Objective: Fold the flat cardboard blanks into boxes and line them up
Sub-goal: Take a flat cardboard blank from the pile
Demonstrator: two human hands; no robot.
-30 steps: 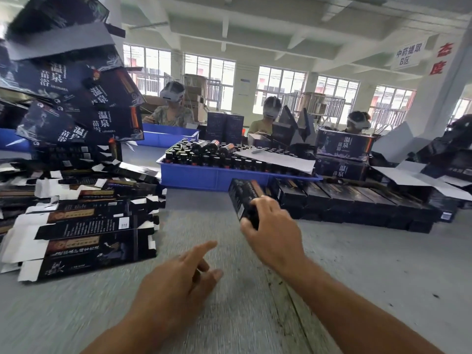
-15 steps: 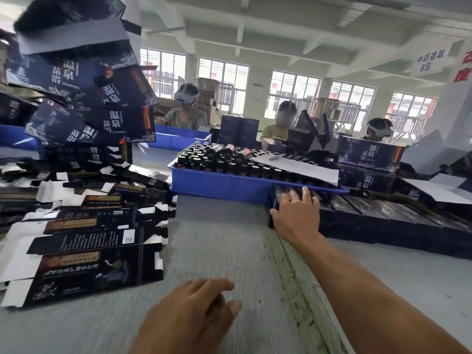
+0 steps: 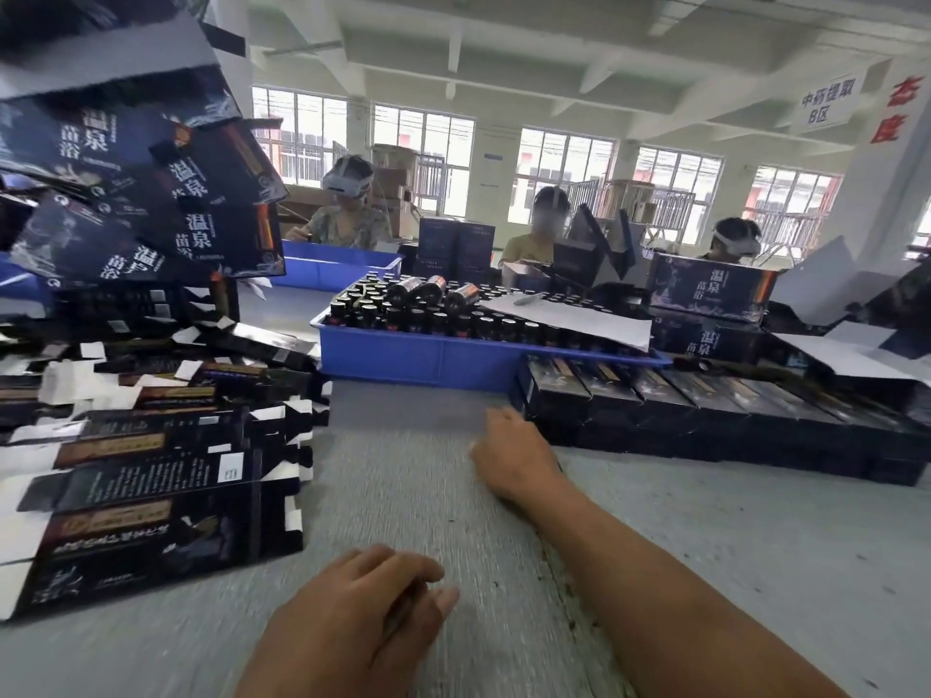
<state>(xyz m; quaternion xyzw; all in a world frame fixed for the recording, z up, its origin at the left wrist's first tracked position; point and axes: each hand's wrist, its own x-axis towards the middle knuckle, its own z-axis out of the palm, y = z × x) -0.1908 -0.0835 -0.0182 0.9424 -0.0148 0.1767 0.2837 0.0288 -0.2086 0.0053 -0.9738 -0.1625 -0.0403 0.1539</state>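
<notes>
Resting between boxes at a packing counter (image 3: 383, 496), your right hand (image 3: 514, 458) lies empty with relaxed fingers just beside the near left end of the row of folded boxes (image 3: 705, 400), while your left hand (image 3: 352, 622) hovers low over the grey surface, fingers loosely curled and holding nothing. To your left, the flat cardboard blanks (image 3: 151, 506) sit in a slumped, overlapping stack, white tabs and flaps jutting from their edges. Judged from their look, these blanks are light, thin and springy, with a glossy printed face that may slide under the fingers; pinching the top one along a long creased edge, clear of the small flaps, seems the safest hold, since the tabs would likely bend or tear. Beyond the row stands a blue tray (image 3: 428, 360) packed with dark bottles (image 3: 403, 314), partly covered by a sheet of card. Motion blur softens your left hand and the counter. How deep the blank stack runs is cut off at the frame's left, and the row's far end is lost among larger cartons.
</notes>
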